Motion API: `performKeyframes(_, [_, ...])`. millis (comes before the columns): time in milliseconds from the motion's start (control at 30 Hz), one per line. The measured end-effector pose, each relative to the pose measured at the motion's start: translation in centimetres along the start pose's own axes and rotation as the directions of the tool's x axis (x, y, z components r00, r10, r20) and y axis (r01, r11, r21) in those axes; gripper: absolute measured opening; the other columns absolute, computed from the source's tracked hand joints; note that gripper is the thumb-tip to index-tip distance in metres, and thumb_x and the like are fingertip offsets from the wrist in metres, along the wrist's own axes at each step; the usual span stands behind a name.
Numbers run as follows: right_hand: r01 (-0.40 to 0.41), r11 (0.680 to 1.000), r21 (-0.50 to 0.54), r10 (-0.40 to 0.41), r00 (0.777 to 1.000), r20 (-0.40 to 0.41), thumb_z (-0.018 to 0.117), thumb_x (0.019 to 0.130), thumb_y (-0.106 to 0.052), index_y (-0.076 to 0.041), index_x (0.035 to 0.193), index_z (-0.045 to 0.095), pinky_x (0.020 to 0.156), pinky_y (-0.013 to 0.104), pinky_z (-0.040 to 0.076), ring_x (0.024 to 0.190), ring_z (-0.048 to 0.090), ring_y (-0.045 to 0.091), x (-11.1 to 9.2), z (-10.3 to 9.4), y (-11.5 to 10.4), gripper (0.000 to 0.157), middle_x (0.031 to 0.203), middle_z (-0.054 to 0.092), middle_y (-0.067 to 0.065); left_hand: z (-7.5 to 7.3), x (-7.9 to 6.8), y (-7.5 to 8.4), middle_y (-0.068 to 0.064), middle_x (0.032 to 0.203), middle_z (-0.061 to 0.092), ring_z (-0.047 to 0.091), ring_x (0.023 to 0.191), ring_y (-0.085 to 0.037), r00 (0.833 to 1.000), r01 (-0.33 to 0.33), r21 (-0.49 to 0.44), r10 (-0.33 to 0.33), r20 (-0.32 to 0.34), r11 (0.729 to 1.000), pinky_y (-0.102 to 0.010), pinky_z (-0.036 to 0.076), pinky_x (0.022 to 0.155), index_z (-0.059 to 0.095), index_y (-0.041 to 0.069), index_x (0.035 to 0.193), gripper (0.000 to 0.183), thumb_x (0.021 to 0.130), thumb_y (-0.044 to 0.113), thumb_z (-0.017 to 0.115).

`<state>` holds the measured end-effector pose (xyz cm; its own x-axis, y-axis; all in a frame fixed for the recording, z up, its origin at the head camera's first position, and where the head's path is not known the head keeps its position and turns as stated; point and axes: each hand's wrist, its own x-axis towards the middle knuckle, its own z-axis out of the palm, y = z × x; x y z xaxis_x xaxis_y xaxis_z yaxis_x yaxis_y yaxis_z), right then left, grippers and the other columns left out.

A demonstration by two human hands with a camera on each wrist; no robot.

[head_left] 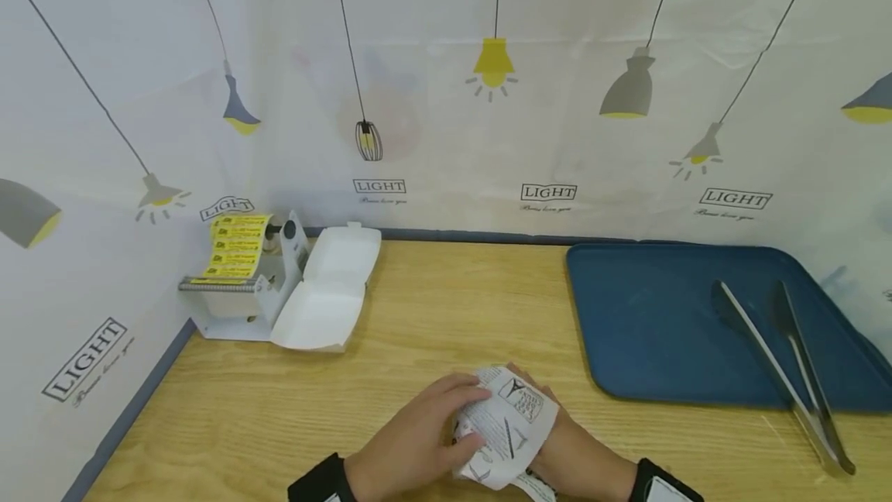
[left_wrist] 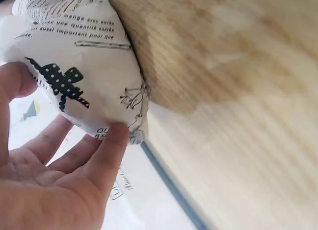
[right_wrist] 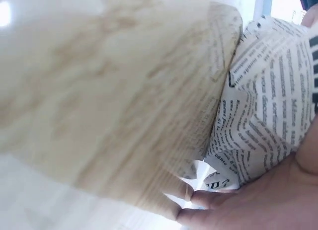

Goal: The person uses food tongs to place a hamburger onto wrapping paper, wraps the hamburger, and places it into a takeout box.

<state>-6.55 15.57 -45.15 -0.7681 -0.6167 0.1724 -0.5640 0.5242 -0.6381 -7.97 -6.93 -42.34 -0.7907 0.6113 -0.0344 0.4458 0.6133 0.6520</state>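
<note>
A bundle wrapped in white printed paper (head_left: 512, 424) sits low on the wooden table at the front middle; what the paper encloses is hidden. My left hand (head_left: 425, 428) holds its left side, thumb on the near face and fingers over the top. In the left wrist view the thumb and fingertips press the paper (left_wrist: 94, 66), which bears a dotted bow print. My right hand (head_left: 574, 448) lies along the right side, its fingers passing behind the bundle. The right wrist view has folded paper (right_wrist: 263, 96) against that palm, with fingertips down at the tabletop. A loose paper flap hangs at the near edge.
An open white takeaway box (head_left: 331, 293) stands at the left back, beside a label dispenser (head_left: 244, 308) with a roll of yellow labels (head_left: 237, 246). To the right lies a blue tray (head_left: 648, 331) with metal tongs (head_left: 801, 378) overhanging its front edge. A lamp-printed curtain (head_left: 446, 115) closes off the back.
</note>
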Motion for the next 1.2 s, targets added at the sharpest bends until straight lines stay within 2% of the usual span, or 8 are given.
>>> performKeyframes(100, [-0.103,0.983,0.152,0.088,0.991,0.101,0.046,0.101,-0.031,-0.011,0.153,0.032,0.098,0.09,0.011,0.146,0.005,0.048,-0.1,-0.5,0.2,0.057,0.162,0.021,0.025,0.0,0.1,0.5,-0.007,0.144,0.054,0.049,0.131,-0.019,1.0,0.003,0.046,-0.002,-0.009,0.999,-0.047,0.049,0.109,0.057,0.015,0.136,0.049,0.09,0.032,0.066])
performKeyframes(233, [-0.302,0.895,0.328,0.239,0.946,0.218,0.032,0.106,-0.033,-0.004,0.157,0.01,0.11,0.081,0.003,0.148,-0.006,0.041,-0.2,-1.9,0.3,0.063,0.165,-0.004,0.024,0.2,0.2,1.0,-0.008,0.141,0.057,0.051,0.129,-0.019,1.0,0.003,0.113,0.0,-0.031,0.994,-0.044,0.051,0.107,0.059,0.012,0.132,0.048,0.089,0.029,0.068])
performKeyframes(333, [-0.378,0.855,0.356,0.37,0.924,0.093,0.035,0.105,-0.034,-0.005,0.144,0.042,0.11,0.067,0.033,0.142,0.027,0.04,-0.2,-2.9,-0.1,0.049,0.157,0.03,0.022,0.2,0.2,1.2,-0.009,0.141,0.057,0.05,0.129,-0.02,0.999,0.008,0.147,-0.002,-0.036,0.989,-0.044,0.051,0.107,0.06,0.012,0.13,0.046,0.088,0.028,0.068])
performKeyframes(433, [-0.396,0.87,0.294,0.433,0.899,-0.072,0.054,0.096,-0.041,-0.013,0.1,0.062,0.08,0.034,0.053,0.098,0.059,0.02,0.0,-3.6,-0.8,0.029,0.106,0.064,0.01,0.2,0.2,1.4,-0.009,0.142,0.056,0.049,0.13,-0.021,0.999,0.008,0.178,-0.002,-0.033,0.984,-0.043,0.051,0.107,0.06,0.012,0.13,0.046,0.088,0.028,0.068])
performKeyframes(567, [-0.444,0.881,0.161,0.461,0.883,-0.086,0.07,0.081,-0.049,-0.018,0.079,0.057,0.05,0.018,0.041,0.056,0.047,0.004,0.2,-3.7,-1.8,0.034,0.066,0.054,-0.005,0.3,0.2,1.4,-0.01,0.144,0.053,0.047,0.133,-0.021,0.999,-0.007,0.209,0.016,-0.041,0.978,-0.042,0.051,0.107,0.06,0.01,0.131,0.046,0.089,0.028,0.068])
performKeyframes(833, [-0.56,0.819,0.123,0.573,0.806,-0.148,0.069,0.079,-0.013,-0.019,0.071,0.065,0.045,0.018,0.038,0.049,0.045,0.004,0.1,-3.3,-2.3,0.01,0.057,0.055,-0.004,0.3,0.0,1.2,-0.008,0.15,0.048,0.041,0.138,-0.02,0.999,-0.038,0.217,0.038,0.003,0.975,-0.042,0.046,0.112,0.055,0.007,0.135,0.049,0.092,0.028,0.064])
performKeyframes(967, [-0.577,0.807,0.126,0.588,0.804,-0.089,0.068,0.084,-0.016,-0.016,0.069,0.066,0.049,0.018,0.037,0.052,0.044,0.005,-0.4,-3.5,-1.6,0.015,0.058,0.051,-0.004,0.0,-0.1,0.9,-0.006,0.151,0.047,0.039,0.14,-0.018,0.999,-0.017,0.149,0.01,0.047,0.989,-0.044,0.044,0.114,0.052,0.009,0.138,0.049,0.095,0.029,0.061])
performKeyframes(1200, [-0.526,0.844,0.106,0.526,0.85,0.026,0.066,0.089,-0.027,-0.014,0.069,0.062,0.048,0.017,0.034,0.049,0.039,0.002,-1.1,-3.1,-0.2,0.024,0.057,0.044,-0.008,-0.1,0.0,0.3,-0.007,0.151,0.045,0.042,0.137,-0.017,0.996,-0.041,0.039,0.038,0.076,0.998,-0.045,0.045,0.113,0.045,0.01,0.143,0.061,0.096,0.05,0.048])
